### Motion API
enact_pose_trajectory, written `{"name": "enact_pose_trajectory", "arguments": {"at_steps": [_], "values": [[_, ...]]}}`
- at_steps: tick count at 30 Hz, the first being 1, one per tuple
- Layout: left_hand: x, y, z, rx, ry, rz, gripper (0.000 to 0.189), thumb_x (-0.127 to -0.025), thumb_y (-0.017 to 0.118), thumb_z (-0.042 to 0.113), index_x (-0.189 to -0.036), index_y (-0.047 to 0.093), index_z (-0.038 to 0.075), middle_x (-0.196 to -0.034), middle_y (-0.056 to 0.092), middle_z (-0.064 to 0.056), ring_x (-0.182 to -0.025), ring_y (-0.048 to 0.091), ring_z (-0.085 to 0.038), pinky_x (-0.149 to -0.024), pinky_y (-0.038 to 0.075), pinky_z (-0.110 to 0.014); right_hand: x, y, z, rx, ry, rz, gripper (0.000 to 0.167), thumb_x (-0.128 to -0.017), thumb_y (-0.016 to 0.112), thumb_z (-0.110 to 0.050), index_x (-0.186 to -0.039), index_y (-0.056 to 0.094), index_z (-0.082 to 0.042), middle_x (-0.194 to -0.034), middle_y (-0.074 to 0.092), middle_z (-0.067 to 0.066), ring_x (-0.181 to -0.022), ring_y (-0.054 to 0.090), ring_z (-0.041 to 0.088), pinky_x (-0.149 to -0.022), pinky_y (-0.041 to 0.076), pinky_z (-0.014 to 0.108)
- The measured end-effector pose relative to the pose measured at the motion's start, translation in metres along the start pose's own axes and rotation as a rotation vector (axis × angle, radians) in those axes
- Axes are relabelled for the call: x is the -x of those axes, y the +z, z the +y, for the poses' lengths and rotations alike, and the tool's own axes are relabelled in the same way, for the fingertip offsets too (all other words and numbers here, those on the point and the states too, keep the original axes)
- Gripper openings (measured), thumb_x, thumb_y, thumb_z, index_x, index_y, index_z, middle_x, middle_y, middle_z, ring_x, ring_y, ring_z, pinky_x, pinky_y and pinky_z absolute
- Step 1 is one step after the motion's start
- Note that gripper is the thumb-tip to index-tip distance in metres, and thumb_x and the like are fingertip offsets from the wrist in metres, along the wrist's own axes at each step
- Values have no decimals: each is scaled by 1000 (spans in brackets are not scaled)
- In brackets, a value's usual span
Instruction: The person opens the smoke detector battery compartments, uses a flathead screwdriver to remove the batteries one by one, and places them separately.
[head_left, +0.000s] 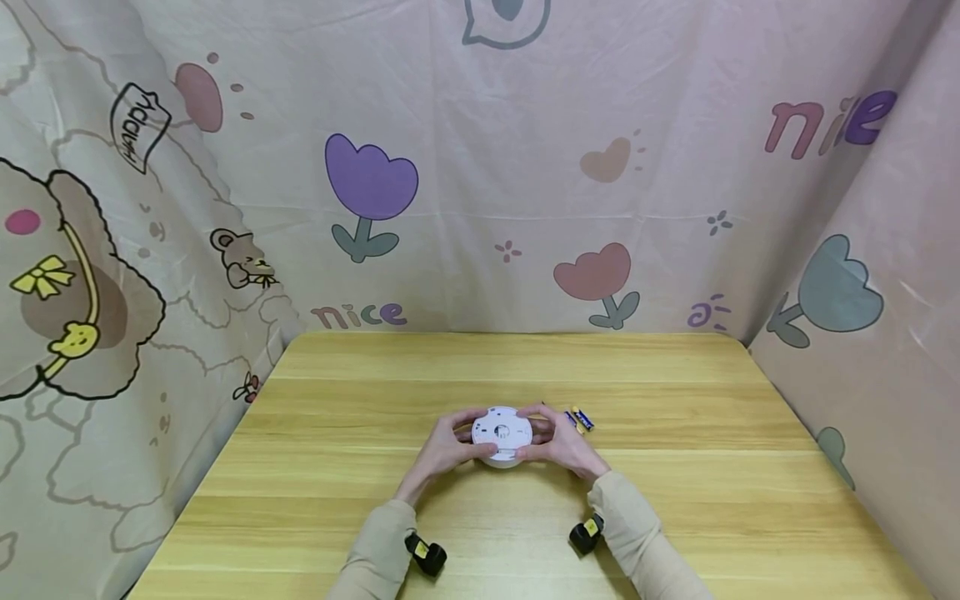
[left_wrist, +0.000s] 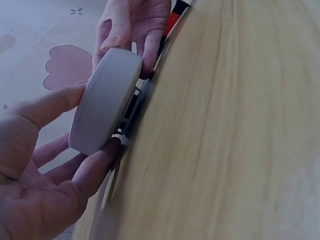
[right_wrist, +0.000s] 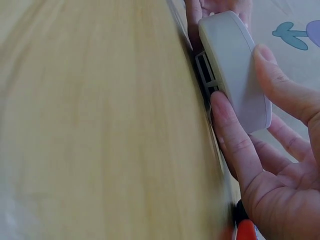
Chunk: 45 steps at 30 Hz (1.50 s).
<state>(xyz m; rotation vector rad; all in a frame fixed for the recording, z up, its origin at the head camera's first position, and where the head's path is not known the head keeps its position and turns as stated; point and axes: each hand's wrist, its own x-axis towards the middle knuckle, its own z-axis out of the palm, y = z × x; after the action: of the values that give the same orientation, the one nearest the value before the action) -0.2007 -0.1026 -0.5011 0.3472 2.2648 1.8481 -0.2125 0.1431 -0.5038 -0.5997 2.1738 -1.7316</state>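
A white round smoke detector (head_left: 502,433) is held between both hands over the middle of the table. Its flat face, with slots and a central opening, is turned up in the head view. My left hand (head_left: 446,447) grips the left edge, its thumb (left_wrist: 52,105) lying against the rim in the left wrist view. From the other side my right hand (head_left: 564,447) pinches the right edge. A slotted vent frame (right_wrist: 206,72) juts from the underside, with a right fingertip right at it. Just beyond the right hand lie blue-and-yellow batteries (head_left: 582,419).
The wooden table (head_left: 315,467) reaches back to a printed curtain (head_left: 480,167), with more curtain at both sides. Part of a black and red-orange object (left_wrist: 174,21) shows behind the right hand. Each sleeved wrist carries a small black camera (head_left: 426,555).
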Motion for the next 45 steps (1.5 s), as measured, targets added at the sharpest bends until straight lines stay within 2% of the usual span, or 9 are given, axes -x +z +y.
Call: {"name": "enact_pose_trajectory", "arguments": {"at_steps": [3, 10, 17, 24, 35, 41, 45], "values": [[0, -1, 1, -2, 7, -12, 65, -80, 83, 8, -138, 56, -2, -142, 57, -26, -123, 61, -41, -103, 56, -44, 0, 0, -1, 11, 7, 6, 66, -80, 81, -2, -138, 50, 3, -134, 60, 33, -107, 70, 33, -84, 59, 22], [2, -2, 4, -4, -13, -25, 65, -82, 82, 6, -139, 54, -4, -141, 56, -29, -119, 64, -42, -93, 61, -38, 0, 0, -2, 42, 9, 5, 66, -80, 82, -3, -137, 50, 3, -133, 61, 33, -106, 70, 31, -84, 59, 21], [2, -1, 6, -8, -11, -19, 63, -83, 80, 4, -139, 54, -4, -142, 55, -30, -118, 65, -44, -92, 62, -38, 0, 0, -2, 45, -5, 5, 65, -79, 83, -3, -135, 51, 3, -132, 61, 33, -104, 71, 29, -83, 60, 21], [2, -1, 4, -2, -24, -9, 64, -82, 81, 5, -140, 54, -2, -140, 56, -29, -113, 67, -39, -87, 62, -33, 1, 0, -4, 35, 6, -1, 67, -79, 83, -5, -137, 50, 2, -135, 60, 33, -101, 70, 22, -83, 60, 23], [4, 1, 1, 22, -1, -5, 72, -82, 80, 4, -145, 46, -3, -143, 51, -30, -114, 66, -42, -88, 62, -35, 2, 1, -3, -21, 37, -14, 71, -81, 83, -8, -142, 47, -1, -138, 57, 30, -103, 68, 23, -87, 60, 28], [4, 2, 0, 46, 22, 49, 77, -81, 81, 3, -147, 43, -2, -145, 50, -29, -116, 64, -43, -96, 60, -41, 1, 1, 0, -95, 20, 3, 72, -84, 78, -4, -147, 42, -3, -152, 44, 30, -102, 68, 23, -91, 59, 31], [4, 2, 2, 59, 48, 92, 75, -80, 80, 1, -147, 44, -2, -142, 53, -29, -121, 61, -45, -103, 56, -47, 0, 2, 0, -140, 13, 39, 79, -83, 77, 0, -150, 36, -4, -149, 46, 32, -100, 69, 21, -92, 60, 31]]}}
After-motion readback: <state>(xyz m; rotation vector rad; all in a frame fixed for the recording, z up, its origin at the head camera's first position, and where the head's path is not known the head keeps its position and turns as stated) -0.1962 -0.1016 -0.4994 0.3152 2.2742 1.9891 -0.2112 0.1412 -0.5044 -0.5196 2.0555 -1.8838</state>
